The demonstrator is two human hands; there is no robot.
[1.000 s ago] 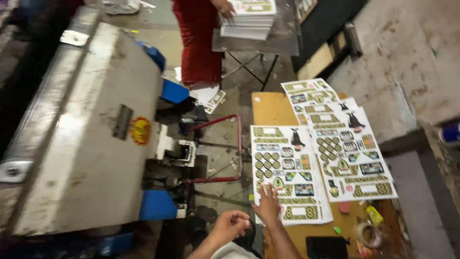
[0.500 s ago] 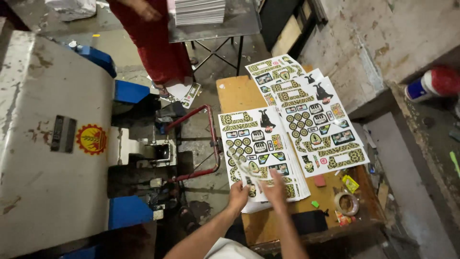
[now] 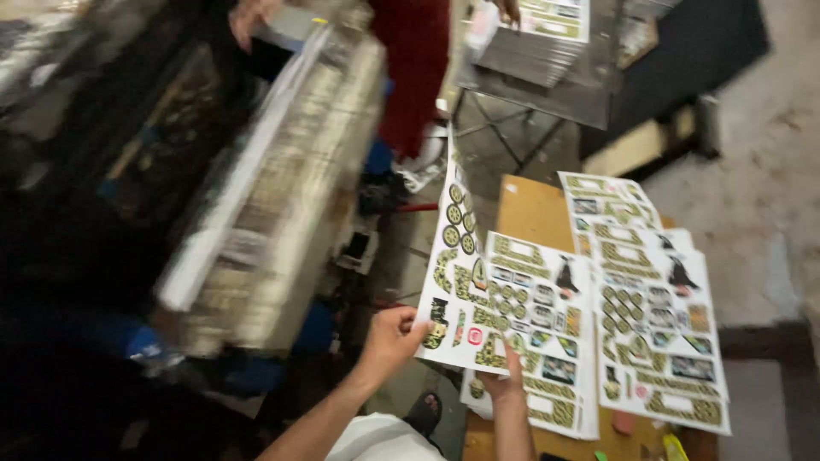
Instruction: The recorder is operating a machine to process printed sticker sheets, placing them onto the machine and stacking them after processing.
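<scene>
Far left: big machine (image 3: 256, 213), heavily motion-blurred, details unreadable; blue parts low beside it. Near centre: left hand (image 3: 391, 337) clamped on near-left edge of a lifted printed sheet (image 3: 457, 282), thumb on top, fingers curled under. Sheet tilted up off the stack, far corner standing high and bowing, near edge low toward the body. Just right: right hand (image 3: 506, 384) pressing flat on the sheet stack (image 3: 547, 341) below, fingers together, not gripping anything, only pinning. Stack lying on near-left part of wooden table (image 3: 530, 205), overhanging the table's left edge. Further right: second stack of printed sheets (image 3: 658, 341), fanned unevenly, touching the first. Far centre: another person in red (image 3: 418, 68), hand on a pile of sheets (image 3: 547, 34) on a metal stand. Risks, as judgement: single-edge pinch on a large limp sheet, so likely to crease or tear at the thumb if pulled fast; bowed far corner may catch on the machine side or fold over. More than one sheet may lift together if stuck; cannot tell from here whether only one is up. Overhanging stack may slide off the left edge if pinning hand lifts. Fanned right stack may shift if bumped. Tight gap between machine and table, other person close at far side, so swinging sheet may hit either.
</scene>
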